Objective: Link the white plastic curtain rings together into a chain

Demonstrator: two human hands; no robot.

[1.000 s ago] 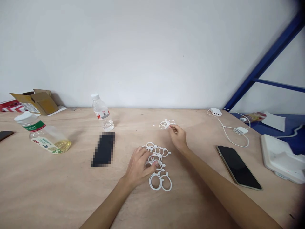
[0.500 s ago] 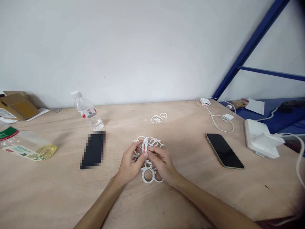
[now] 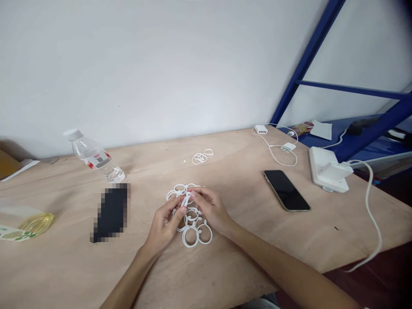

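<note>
Several white rings (image 3: 190,237) with small knobs lie in a loose pile on the wooden table (image 3: 231,266), under and around both hands. My left hand (image 3: 165,221) pinches a white ring (image 3: 186,199) just above the pile, its thumb and index finger on the lower part. From the right, my right hand (image 3: 210,208) has its thumb and fingers closed on the top of that same ring. A smaller group of white rings (image 3: 200,159) lies farther back, near the wall.
At the left stand a tilted water bottle (image 3: 96,159), a pixelated dark object (image 3: 111,212) and a bottle with yellow liquid (image 3: 35,225). At the right are a phone (image 3: 286,191), a white power strip (image 3: 328,169) and a charger with cables (image 3: 261,129).
The camera view has turned to the right, so the table items appear farther left. My right thumb has moved up to the top of the held ring.
</note>
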